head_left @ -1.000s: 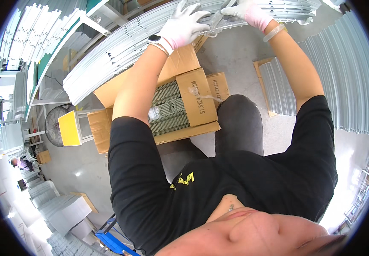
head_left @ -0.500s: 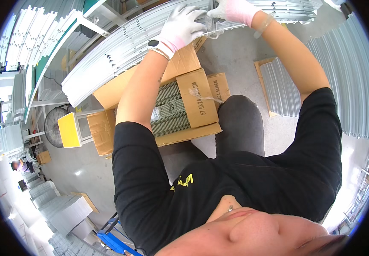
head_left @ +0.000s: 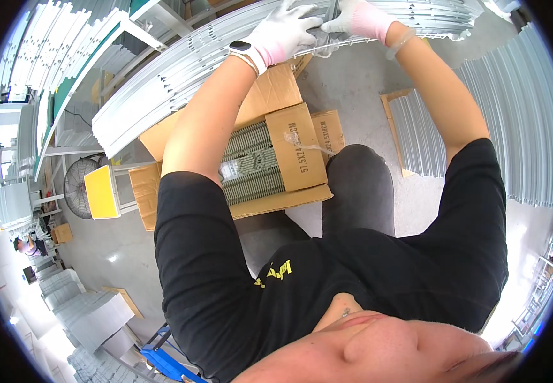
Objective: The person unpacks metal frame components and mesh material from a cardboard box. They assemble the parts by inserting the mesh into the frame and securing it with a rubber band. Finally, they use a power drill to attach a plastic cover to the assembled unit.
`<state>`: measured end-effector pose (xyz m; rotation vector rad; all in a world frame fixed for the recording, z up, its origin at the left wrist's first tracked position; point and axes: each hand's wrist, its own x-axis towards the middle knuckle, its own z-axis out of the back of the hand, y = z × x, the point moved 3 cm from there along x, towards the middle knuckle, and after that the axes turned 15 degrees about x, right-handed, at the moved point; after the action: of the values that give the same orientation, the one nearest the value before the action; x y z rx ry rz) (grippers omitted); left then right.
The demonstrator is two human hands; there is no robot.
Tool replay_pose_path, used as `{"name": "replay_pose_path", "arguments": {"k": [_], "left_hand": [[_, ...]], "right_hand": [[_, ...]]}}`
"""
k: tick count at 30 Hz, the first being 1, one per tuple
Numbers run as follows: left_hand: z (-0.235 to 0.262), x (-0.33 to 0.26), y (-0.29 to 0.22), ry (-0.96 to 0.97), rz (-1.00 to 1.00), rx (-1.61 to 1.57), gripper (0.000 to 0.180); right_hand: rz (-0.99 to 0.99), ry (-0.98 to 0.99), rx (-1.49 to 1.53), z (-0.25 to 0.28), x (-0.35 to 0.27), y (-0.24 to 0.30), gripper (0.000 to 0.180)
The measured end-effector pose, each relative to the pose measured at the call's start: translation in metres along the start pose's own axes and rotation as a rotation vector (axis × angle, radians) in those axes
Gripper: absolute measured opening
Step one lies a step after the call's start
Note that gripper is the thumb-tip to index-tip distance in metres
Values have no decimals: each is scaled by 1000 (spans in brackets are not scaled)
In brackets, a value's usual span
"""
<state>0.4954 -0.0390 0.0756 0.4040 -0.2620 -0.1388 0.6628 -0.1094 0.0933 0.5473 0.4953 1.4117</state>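
Both my hands wear white gloves with pink cuffs and are at the top of the view, over a long stack of white metal profiles [head_left: 206, 51]. My left hand [head_left: 284, 30] rests over the stack with its fingers spread toward the right. My right hand [head_left: 358, 19] is close beside it, thumb pointing left and fingers bent; what they grip is partly hidden. Between the hands shows a narrow grey metal piece [head_left: 333, 10]. Some clear plastic [head_left: 325, 48] lies just below the fingertips, at the stack's near edge.
Below the stack, an open cardboard box [head_left: 297, 150] holds rows of greenish-grey ribbed parts [head_left: 256, 163]. More profiles [head_left: 513, 121] stand at the right. To the left are a yellow-topped stool [head_left: 101, 193], a black fan [head_left: 78, 188] and a distant person [head_left: 29, 246].
My left hand has shifted slightly right and up, its forearm swinging with it. My right hand has moved a little to the right. The grey piece between them shows more plainly.
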Motion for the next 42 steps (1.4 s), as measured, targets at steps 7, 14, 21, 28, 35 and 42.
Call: {"name": "replay_pose_path", "arguments": {"k": [7,14,21,28,35,42], "left_hand": [[-12,-16,-7,-86,127,100,11],[-14,-22,-11,-115,151,67,12],[-12,-23,-13,-168,170,40,11],[-23,-25,-10,-253,184,71,17],[-14,-23,-10,-242,219,72,19],[-12,-27,-11,-214,333,105,18]], "right_hand": [[-20,43,9,-20,-1,-5,43],[105,-24,171,-33,-14,-8,54],[309,-256,422,33,13,36,31],[104,12,561,-53,-10,-26,30],[79,-84,464,-53,-26,-10,36],[235,-430,473,-13,-49,9,43]]}}
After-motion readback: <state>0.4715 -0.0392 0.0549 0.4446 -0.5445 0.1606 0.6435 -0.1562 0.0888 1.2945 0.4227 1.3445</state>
